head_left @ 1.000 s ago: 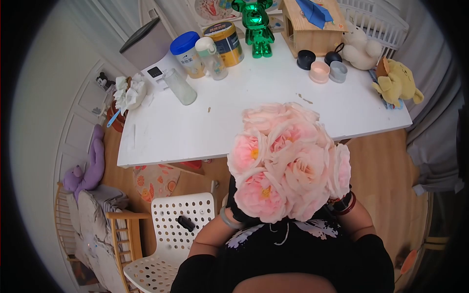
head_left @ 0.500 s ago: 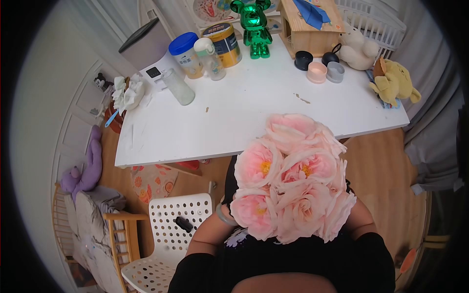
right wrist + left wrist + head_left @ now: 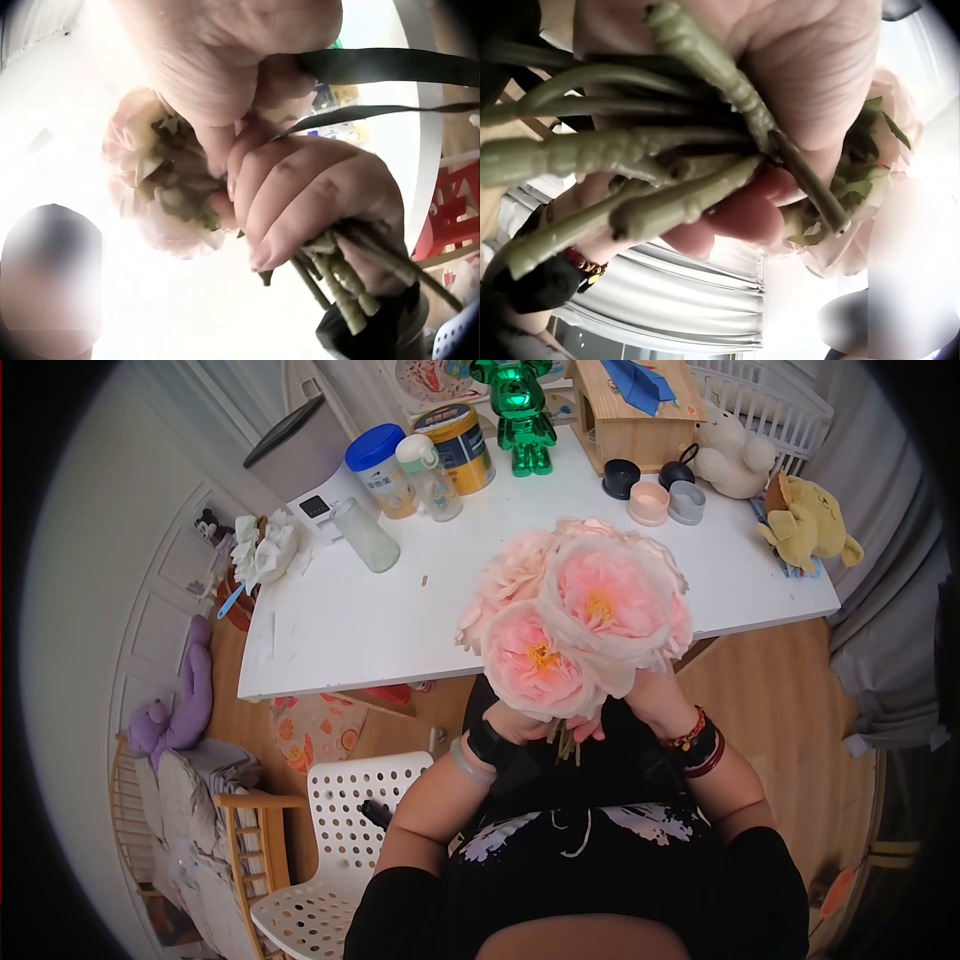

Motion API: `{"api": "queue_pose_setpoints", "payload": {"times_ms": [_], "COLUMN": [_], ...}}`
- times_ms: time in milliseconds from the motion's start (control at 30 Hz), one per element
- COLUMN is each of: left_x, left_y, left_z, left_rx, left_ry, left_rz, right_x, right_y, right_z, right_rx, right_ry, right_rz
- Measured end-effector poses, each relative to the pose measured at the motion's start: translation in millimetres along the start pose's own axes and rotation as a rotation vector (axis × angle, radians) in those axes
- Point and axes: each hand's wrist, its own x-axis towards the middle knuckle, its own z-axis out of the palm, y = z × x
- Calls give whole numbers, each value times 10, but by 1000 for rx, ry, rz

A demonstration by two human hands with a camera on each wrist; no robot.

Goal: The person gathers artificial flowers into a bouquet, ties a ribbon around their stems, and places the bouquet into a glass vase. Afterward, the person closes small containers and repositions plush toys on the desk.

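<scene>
In the head view, a bouquet of large pale pink flowers (image 3: 600, 605) with yellow centres leans out over the table's front edge. My left hand (image 3: 322, 191) wraps round the green stems (image 3: 682, 150), whose cut ends stick out below the fist. Against it, my right hand (image 3: 655, 700) grips the bouquet just under the blossoms, its thumb across the stems in the right wrist view. Two dark narrow strips (image 3: 390, 64) run from the hands to the right edge of that view. The blossoms hide most of the fingers in the head view.
The white table (image 3: 330, 635) carries a glass (image 3: 365, 535), tubs, a bottle, a shiny green bear figure (image 3: 525, 420), a wooden house (image 3: 640, 430), small round cups and plush toys. A white perforated chair (image 3: 350, 830) stands at my left, with a wooden cot beyond.
The bouquet first shifted right and towards my body. It has since swung up and forward over the table edge, tilting so that both hands and the stem ends show below the blossoms.
</scene>
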Motion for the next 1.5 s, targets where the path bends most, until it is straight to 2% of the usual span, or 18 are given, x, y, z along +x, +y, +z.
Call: {"api": "queue_pose_setpoints", "payload": {"times_ms": [67,133,200,233,300,333,400,533,633,700,1033,1100,1167,1233,1367,1433,1467,1500], "left_x": [49,100,135,143,160,166,176,224,217,223,292,308,318,310,286,263,256,246], "left_y": [30,88,175,200,200,200,261,333,274,268,313,309,303,310,354,405,423,438], "left_z": [23,117,230,243,163,134,210,238,17,-40,-373,-433,-486,-531,-642,-634,-577,-474], "left_rx": [116,273,433,514,593,672,769,911,665,591,172,190,205,398,588,1344,1343,1578], "left_ry": [-37,106,250,322,363,402,436,563,627,608,582,627,674,635,665,844,844,862], "left_rz": [50,97,144,167,158,152,148,128,-50,-61,-197,-222,-250,-211,-206,-291,-292,-284], "right_x": [-10,-13,37,45,63,89,165,274,345,390,544,585,624,635,654,664,672,683], "right_y": [-12,-7,-16,-64,-258,-208,-86,-72,-141,-220,-33,106,178,286,455,448,417,400], "right_z": [-24,-53,-35,-9,62,27,-35,61,64,-5,-48,-88,-127,-150,-174,-157,-145,-137], "right_rx": [-20,-42,-454,-452,-186,-184,-211,-233,-133,-258,-342,-534,-443,-350,-502,-579,-614,-649], "right_ry": [19,42,148,150,129,135,48,100,51,-90,-28,-28,-58,-89,8,50,53,55], "right_rz": [-13,-21,-353,-351,-134,-133,79,35,66,130,139,40,128,219,79,36,50,63]}}
